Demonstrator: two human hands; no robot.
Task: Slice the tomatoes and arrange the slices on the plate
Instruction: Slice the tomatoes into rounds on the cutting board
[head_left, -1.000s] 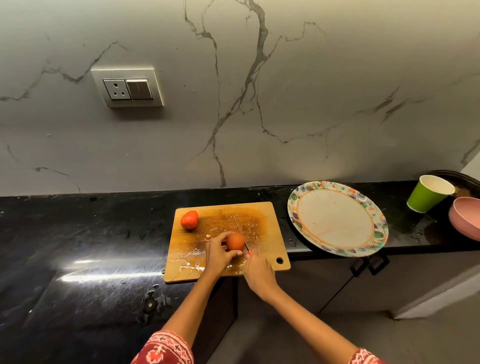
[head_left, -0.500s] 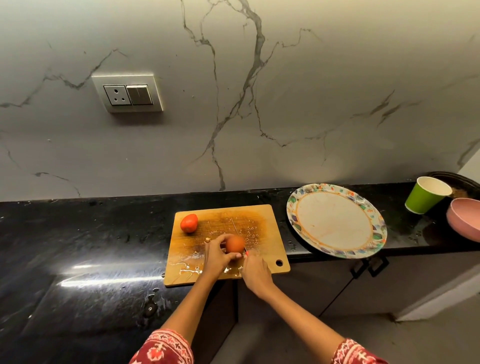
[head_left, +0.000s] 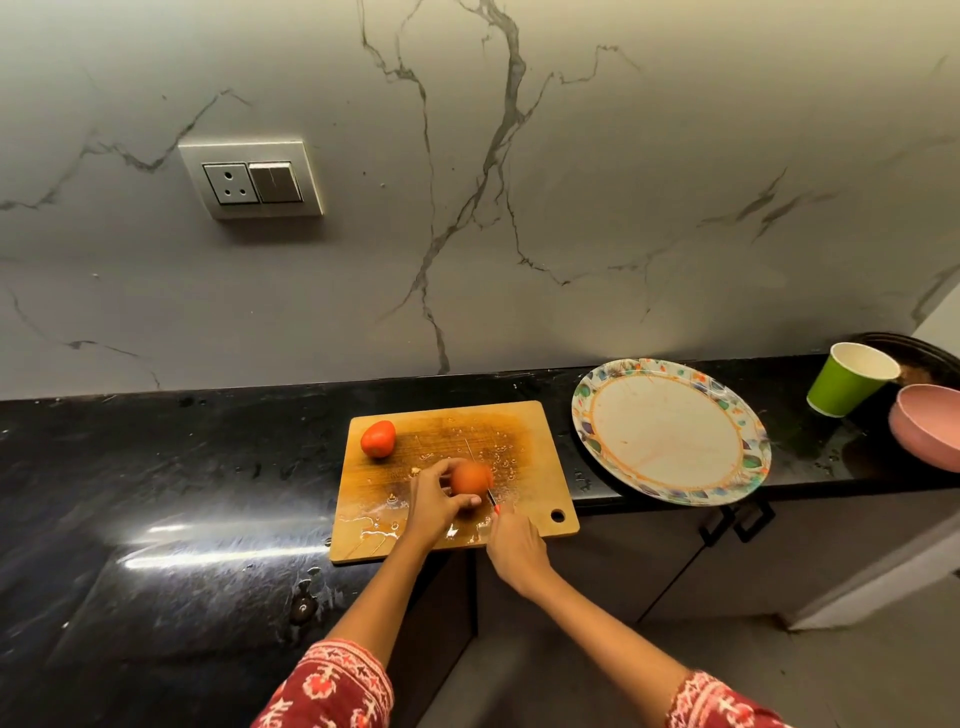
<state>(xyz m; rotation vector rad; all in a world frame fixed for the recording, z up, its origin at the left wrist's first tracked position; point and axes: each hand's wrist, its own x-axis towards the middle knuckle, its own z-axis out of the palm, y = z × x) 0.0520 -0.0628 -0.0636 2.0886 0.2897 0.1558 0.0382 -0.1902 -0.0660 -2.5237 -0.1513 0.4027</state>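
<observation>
Left hand (head_left: 434, 506) cups the tomato (head_left: 470, 478) on the cutting board (head_left: 524, 431) while right hand (head_left: 514, 545) grips the knife (head_left: 491, 498) against it.

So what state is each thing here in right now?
Held tomato: whole, on the board, knife at its right side.
Spare tomato: whole, untouched.
Board: wet.
Plate: no slices yet.
Cup: tilted.
Left hand: gripping tomato.
Right hand: gripping knife.
</observation>
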